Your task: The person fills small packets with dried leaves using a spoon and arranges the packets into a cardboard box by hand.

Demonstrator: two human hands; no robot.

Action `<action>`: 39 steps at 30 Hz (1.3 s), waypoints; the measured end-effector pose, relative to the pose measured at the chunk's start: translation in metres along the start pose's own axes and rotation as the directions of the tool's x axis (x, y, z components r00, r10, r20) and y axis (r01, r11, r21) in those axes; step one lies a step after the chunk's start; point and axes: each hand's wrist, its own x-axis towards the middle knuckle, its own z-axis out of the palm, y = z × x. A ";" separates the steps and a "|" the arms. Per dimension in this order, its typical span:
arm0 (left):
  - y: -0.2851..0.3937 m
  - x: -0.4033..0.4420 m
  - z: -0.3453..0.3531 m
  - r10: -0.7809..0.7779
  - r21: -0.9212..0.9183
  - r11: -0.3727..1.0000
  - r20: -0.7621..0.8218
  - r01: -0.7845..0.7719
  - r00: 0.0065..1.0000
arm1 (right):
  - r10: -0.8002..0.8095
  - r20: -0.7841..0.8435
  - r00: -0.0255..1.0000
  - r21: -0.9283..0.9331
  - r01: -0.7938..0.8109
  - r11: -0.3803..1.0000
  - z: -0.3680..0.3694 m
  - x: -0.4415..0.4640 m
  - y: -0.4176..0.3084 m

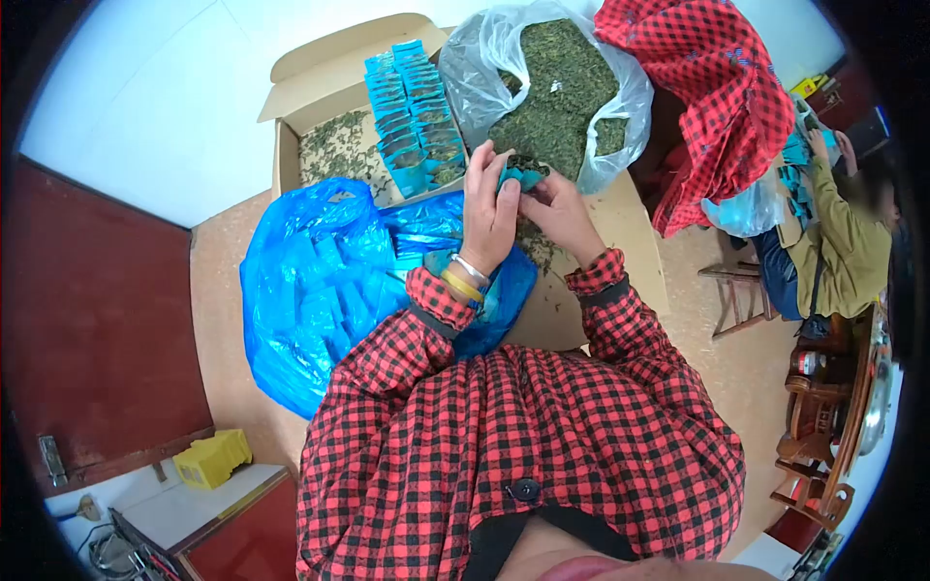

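My left hand (487, 210), with bracelets at its wrist, is closed around a small teal packet (524, 178) with dark green dried leaves at its open mouth. My right hand (562, 215) has its fingers curled in against the packet's other side. Just beyond my hands lies a clear plastic bag (472, 82) full of dried leaves (557, 107). Left of it, rows of filled teal packets (408, 124) stand in an open cardboard box (289, 160) with loose leaves on its bottom. Nearest my left wrist is a blue plastic bag (276, 290) holding several flat blue packets.
A cardboard sheet (630, 252) with scattered leaves lies under my right hand. Red-black checked cloth (722, 97) hangs at the upper right. Another person in an olive top (843, 237) handles teal packets there, near a wooden stool (741, 290). A yellow box (215, 459) stands lower left.
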 end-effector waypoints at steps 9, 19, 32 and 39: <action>-0.019 -0.037 -0.043 -0.381 0.041 0.923 0.222 0.382 0.897 | -0.137 -0.056 0.989 -0.323 0.112 0.940 0.030 -0.005 0.039; -0.025 -0.039 -0.050 -0.503 0.016 0.854 0.286 0.520 0.816 | -0.091 0.048 0.995 -0.226 0.100 0.969 0.024 -0.005 0.027; -0.019 -0.054 -0.072 -0.453 -0.118 0.858 0.285 0.499 0.845 | -0.088 0.172 0.981 -0.531 0.167 0.830 0.048 -0.007 0.025; 0.008 0.018 -0.148 -0.423 -0.091 0.891 0.196 0.446 0.885 | -0.239 0.159 0.958 -0.432 0.285 0.855 0.046 -0.013 -0.001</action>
